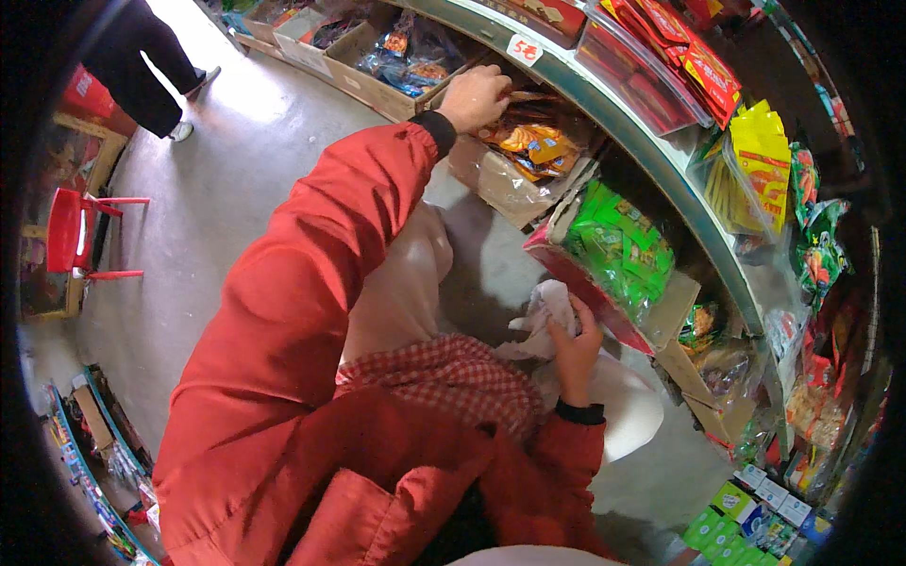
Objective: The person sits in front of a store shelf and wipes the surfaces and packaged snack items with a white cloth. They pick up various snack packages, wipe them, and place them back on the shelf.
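Note:
My left hand (477, 99) reaches out to a cardboard box (514, 184) on the low shelf. Its fingers are curled at the box's far left corner, beside brown and orange snack packets (538, 146); what the fingertips grip, if anything, is hidden. Closer to my body, my right hand (576, 349) is closed around a crumpled white cloth or tissue (549, 316). That hand is just left of a red-edged box (604, 302) filled with green packets (623, 241) under clear plastic.
A curved shelf edge (679, 179) overhangs the boxes. Above it are yellow packets (760, 165) and red packets (675, 57). Small cartons (755, 514) stand at lower right. A red stool (71, 231) is at left; another person's legs (151, 71) show at upper left.

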### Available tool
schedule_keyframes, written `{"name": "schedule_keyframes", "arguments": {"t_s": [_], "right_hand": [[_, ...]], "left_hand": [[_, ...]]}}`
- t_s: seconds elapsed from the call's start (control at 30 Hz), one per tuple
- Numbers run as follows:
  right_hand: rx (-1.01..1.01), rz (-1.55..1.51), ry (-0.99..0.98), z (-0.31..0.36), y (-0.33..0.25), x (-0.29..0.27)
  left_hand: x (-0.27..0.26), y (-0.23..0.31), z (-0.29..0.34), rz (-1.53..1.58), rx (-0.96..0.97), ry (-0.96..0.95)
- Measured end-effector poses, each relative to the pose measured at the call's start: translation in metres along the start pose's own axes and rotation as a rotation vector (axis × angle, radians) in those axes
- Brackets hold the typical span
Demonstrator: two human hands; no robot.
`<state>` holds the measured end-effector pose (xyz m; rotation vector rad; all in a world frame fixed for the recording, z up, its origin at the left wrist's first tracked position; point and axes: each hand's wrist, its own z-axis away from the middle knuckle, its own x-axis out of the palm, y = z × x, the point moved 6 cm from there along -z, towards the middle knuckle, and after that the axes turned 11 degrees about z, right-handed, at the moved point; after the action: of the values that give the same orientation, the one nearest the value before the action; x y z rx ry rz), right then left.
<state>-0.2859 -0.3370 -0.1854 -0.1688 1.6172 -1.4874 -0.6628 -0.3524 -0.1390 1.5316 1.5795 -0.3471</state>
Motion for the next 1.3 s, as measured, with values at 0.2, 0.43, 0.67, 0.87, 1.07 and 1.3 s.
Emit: {"name": "schedule_keyframes", "arguments": {"t_s": [0.2, 0.43, 0.67, 0.87, 1.07, 1.3], "right_hand": [[-0.090, 0.060, 0.040, 0.001, -0.010, 0.000], [-0.087, -0.069, 0.050, 0.003, -0.008, 0.000], [-0.008, -0.323, 0.034, 0.008, -0.015, -0.007], [0.129, -0.854, -0.005, 0.006, -0.032, -0.007], [0.163, -1.205, 0.015, -0.006, -0.042, -0.006], [-0.040, -1.488, -0.135, 0.001, -0.055, -0.024]], "left_hand": [[-0.037, -0.010, 0.010, 0.390, -0.076, 0.019], [-0.062, 0.001, 0.017, 0.973, -0.247, -0.004], [-0.084, 0.038, 0.016, 0.963, -0.158, 0.131], [-0.099, 0.097, 0.031, 0.886, -0.159, 0.213], [-0.074, 0.213, 0.079, 0.813, 0.227, -0.029], [-0.052, 0.260, 0.110, 0.503, 0.702, -0.119]]}}
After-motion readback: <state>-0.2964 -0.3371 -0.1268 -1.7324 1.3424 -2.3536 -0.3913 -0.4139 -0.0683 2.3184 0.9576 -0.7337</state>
